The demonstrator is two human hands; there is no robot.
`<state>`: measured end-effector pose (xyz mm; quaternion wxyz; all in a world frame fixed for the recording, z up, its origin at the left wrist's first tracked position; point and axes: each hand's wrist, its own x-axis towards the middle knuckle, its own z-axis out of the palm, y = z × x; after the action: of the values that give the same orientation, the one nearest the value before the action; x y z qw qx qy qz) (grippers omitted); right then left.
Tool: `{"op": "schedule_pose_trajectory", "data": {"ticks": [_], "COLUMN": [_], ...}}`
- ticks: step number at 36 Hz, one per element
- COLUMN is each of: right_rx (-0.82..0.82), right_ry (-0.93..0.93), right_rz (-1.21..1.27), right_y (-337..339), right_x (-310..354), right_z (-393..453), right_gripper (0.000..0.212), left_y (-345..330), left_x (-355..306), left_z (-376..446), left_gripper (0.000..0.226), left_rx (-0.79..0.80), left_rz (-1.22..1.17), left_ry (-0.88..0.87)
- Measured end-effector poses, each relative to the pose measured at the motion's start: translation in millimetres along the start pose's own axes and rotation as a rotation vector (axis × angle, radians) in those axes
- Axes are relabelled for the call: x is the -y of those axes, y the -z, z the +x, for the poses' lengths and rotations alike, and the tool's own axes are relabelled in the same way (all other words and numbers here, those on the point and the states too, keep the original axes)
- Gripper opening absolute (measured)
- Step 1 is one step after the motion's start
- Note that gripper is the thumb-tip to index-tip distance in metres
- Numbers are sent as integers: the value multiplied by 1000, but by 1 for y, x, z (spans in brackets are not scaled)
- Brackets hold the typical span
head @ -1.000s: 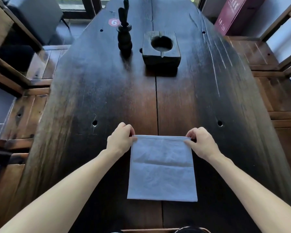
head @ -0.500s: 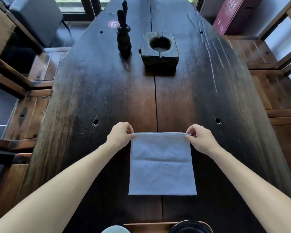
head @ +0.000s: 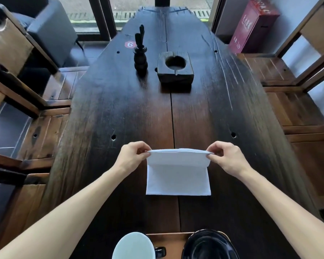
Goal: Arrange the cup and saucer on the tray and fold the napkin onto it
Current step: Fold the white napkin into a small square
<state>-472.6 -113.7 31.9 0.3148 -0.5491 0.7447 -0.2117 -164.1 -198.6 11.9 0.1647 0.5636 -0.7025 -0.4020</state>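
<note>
Left hand (head: 132, 156) and right hand (head: 226, 157) fingers pinch napkin (head: 178, 176) far corners, lifted off tabletop (head: 138, 113); cup (head: 133, 246) at 6 o'clock.

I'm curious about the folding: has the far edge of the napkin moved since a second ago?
Yes. The napkin far edge, pinched by the left hand and right hand, has lifted off the table and is curling toward the person.

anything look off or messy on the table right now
Nothing stands out. The napkin lies square on the table, its far edge lifted evenly by the left hand and right hand. The cup and saucer sit upright, nothing spilled.
</note>
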Motion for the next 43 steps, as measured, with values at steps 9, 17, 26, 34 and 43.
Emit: {"op": "schedule_pose_trajectory", "data": {"ticks": [9, 17, 26, 34, 43], "right_rx": [93, 156, 197, -100, 39], "right_ry": [12, 94, 112, 157, 248], "right_rz": [-44, -280, -497, -606, -614], "right_y": [-18, -35, -52, -71, -133], "right_x": [-24, -40, -46, -37, -2], "right_z": [-42, -64, -78, -70, -62], "right_gripper": [11, 12, 17, 17, 57], "left_y": [-10, -31, -42, -48, -111], "left_x": [20, 40, 49, 47, 15], "left_z": [-43, -66, -69, -63, -58], "left_gripper": [12, 13, 4, 29, 58], "left_rx": [53, 108, 229, -12, 194], "left_rz": [99, 269, 318, 530, 738], "left_ry": [-123, -180, -103, -345, -352]}}
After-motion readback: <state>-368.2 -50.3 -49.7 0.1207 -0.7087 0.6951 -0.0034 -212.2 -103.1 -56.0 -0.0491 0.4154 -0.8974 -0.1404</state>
